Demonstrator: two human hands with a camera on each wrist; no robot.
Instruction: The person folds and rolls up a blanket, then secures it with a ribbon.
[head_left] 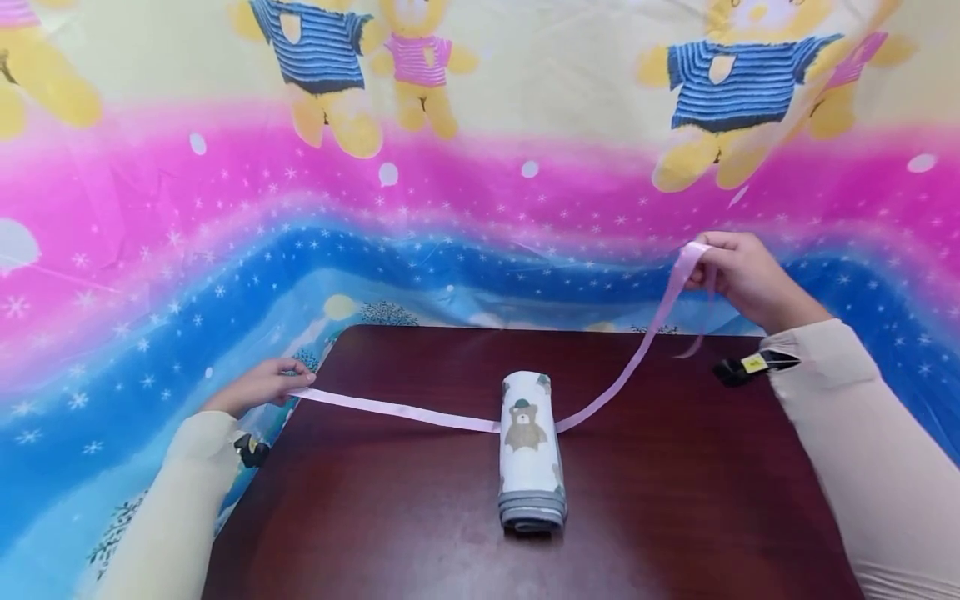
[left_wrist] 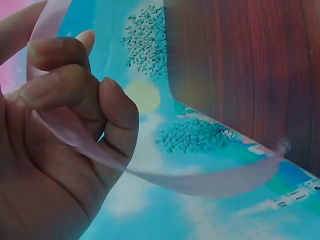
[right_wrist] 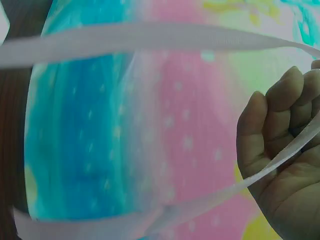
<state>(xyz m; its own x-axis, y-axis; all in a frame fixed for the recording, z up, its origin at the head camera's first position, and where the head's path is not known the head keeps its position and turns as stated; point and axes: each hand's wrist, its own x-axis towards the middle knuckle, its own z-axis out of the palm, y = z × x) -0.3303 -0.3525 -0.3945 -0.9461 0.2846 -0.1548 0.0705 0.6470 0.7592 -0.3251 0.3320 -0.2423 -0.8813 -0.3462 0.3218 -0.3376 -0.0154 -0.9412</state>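
A rolled white cloth (head_left: 527, 475) with a bear print and grey edging lies lengthwise on the dark table. Beneath it runs a pink ribbon (head_left: 420, 414), coming out on both sides. At the table's left edge my left hand (head_left: 262, 385) pinches one part of the ribbon; in the left wrist view its tail (left_wrist: 215, 184) crosses the palm and hangs loose past the fingers. My right hand (head_left: 750, 275) is raised above the table's far right corner and pinches the other side, which slopes up from the cloth. A loose tail (right_wrist: 200, 197) dangles from that hand.
The dark wooden table (head_left: 360, 517) has a rounded far left corner. Behind and beside it hangs a printed curtain (head_left: 480, 183) with bears and snowflakes. A black wrist device (head_left: 738, 367) sits at the right cuff, another (head_left: 252, 451) at the left.
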